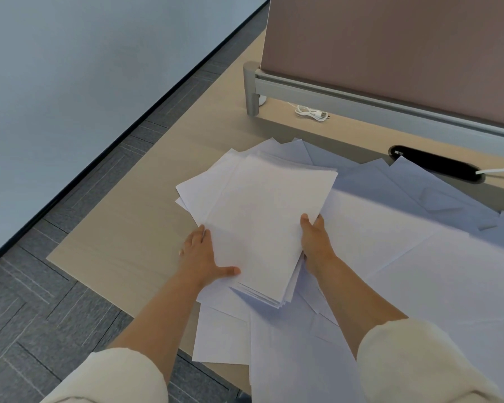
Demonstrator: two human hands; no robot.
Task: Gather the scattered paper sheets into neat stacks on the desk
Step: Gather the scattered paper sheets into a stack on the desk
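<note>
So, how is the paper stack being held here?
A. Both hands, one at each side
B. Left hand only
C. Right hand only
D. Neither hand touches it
A: the left hand and the right hand each grip a side edge of the stack, thumbs on top.

head view looks down, close over desk point(122, 228).
</note>
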